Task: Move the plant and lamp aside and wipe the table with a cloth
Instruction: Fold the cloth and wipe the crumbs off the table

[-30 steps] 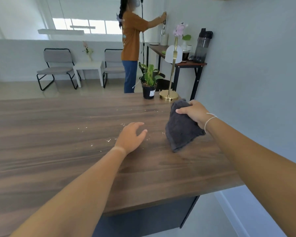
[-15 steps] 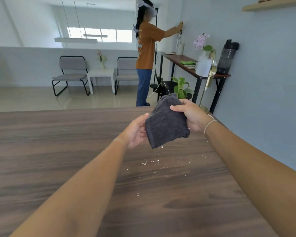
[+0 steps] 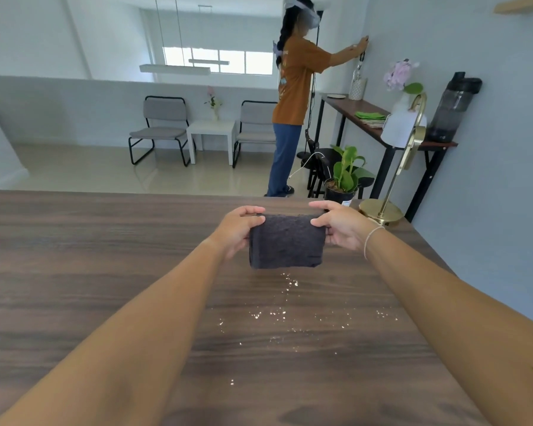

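Observation:
I hold a folded dark grey cloth (image 3: 286,241) above the wooden table (image 3: 74,272), its top edge pinched at both corners. My left hand (image 3: 237,230) grips the left corner and my right hand (image 3: 339,226) the right corner. White crumbs (image 3: 277,315) lie scattered on the table just below and in front of the cloth. The potted green plant (image 3: 346,176) stands at the table's far right corner, its black pot partly behind my right hand. The gold lamp (image 3: 391,186) with a white shade stands right beside it on its round base.
A person in an orange shirt (image 3: 293,96) stands beyond the table, reaching to the blue wall. A narrow side table (image 3: 366,118) along that wall carries a vase, green cloths and a dark bottle. Two grey chairs (image 3: 163,127) and a small white table stand farther back.
The cloth has come up off the table's right side. My left hand left the tabletop and took its left corner, so both hands now hold it spread flat. The view has tilted up.

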Motion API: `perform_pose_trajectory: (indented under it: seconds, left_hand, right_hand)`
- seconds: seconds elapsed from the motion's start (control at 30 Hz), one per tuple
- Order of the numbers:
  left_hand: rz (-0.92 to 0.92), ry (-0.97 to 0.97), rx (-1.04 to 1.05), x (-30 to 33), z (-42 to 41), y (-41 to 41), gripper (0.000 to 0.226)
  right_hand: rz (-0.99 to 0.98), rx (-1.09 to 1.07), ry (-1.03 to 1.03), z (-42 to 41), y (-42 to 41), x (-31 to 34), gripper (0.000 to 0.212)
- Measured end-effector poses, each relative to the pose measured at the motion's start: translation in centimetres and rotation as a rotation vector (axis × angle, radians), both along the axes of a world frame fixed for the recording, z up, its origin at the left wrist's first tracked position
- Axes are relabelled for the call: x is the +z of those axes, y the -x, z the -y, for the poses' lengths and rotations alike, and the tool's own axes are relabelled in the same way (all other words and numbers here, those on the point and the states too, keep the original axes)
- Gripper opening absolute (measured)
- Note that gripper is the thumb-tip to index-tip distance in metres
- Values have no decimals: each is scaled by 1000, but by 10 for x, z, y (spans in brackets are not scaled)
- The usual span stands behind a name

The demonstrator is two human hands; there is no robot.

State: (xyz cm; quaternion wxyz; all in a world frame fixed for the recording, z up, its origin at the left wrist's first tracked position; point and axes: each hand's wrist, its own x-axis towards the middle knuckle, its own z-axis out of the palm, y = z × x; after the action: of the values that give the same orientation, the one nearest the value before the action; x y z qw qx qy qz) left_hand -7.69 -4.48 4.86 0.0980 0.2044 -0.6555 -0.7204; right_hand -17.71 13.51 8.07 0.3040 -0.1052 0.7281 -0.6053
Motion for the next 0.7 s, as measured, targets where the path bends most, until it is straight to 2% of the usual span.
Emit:
perform_pose_trajectory:
  seconds: [0.13,0.27,0.33,0.47,0.57,0.63,0.7]
  left_hand:
    - [-25,200,27,9,8,16,21]
    - [-53,260,80,14,17,29,21]
    - [17,348,67,3,20,27,22]
    - [255,439,-38,-24,25,6,17]
    - [354,473,-133,-32,32,-4,17]
    - [352,493,-134,-29,34,-6,17]
    - [333,526,-114,-27,35,-6,17]
  right_hand:
    - [-187,-50,-71,17,18,3,38]
    - [-327,-60,-64,31,32,6,37]
    - [-334,-11,-124,33,32,-7,36]
    - [-234,150,-418,31,23,-46,28]
    - [-252,145,-489,29,17,-56,24]
    - [-371,125,-529,31,16,-55,17]
    - [-575,95,-635,35,14,-54,16]
